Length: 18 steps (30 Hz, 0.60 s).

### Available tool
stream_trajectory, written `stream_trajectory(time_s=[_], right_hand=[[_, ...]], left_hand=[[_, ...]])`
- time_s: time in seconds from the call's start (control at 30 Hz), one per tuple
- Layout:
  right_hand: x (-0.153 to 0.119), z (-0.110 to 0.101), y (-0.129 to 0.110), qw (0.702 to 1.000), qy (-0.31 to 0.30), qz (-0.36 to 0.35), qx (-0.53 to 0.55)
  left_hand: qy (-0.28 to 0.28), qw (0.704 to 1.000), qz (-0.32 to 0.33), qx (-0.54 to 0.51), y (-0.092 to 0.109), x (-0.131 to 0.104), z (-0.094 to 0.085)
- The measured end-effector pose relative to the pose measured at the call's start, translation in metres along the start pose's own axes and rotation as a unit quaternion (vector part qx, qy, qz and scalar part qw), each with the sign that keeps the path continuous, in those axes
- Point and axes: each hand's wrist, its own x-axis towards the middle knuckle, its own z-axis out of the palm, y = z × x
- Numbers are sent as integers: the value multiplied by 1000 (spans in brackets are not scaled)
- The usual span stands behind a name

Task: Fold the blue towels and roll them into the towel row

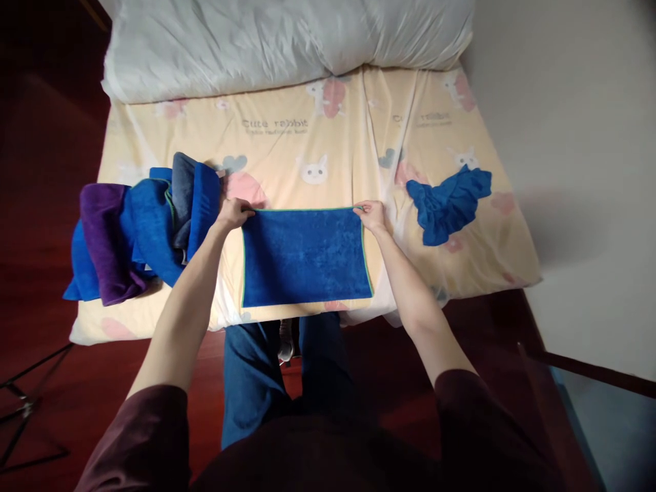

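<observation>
The bed (pixel 115 333) wears a pale yellow sheet (pixel 195 130) printed with pink shapes, grey hearts and white rabbits. Grey lettering (pixel 275 124) reading "Cute rabbit" appears twice, toward the far edge. A thick, whitish quilt (pixel 287 41) lies bunched along that far edge, its surface wrinkled. Sheer whitish material (pixel 387 253) covers parts of the sheet and gathers at the near edge. A pale wall (pixel 579 137) stands beyond the right edge. Glossy dark red floor (pixel 46 157) shows past the left edge; thin black stand legs (pixel 23 410) are near the near-left corner.
</observation>
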Motion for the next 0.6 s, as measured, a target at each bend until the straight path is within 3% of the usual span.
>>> stream_trajectory(time_s=[0.1,0.17,0.23,0.37,0.47,0.6], right_hand=[[-1,4,-8,994,17,26,-107],[-14,12,-21,983,30,-31,-180],[-35,27,-38,967,35,-105,-231],[-80,65,-65,940,-91,-204,-259],[-95,75,-60,934,-144,-190,-265],[-85,58,-38,944,-108,-116,-288]], left_hand=[[48,999,-25,0,16,3,17],[106,994,-20,17,34,-7,33],[160,986,26,27,54,-23,52],[124,982,139,24,77,-58,89],[123,988,94,7,62,-69,101],[143,988,49,-11,26,-64,98]])
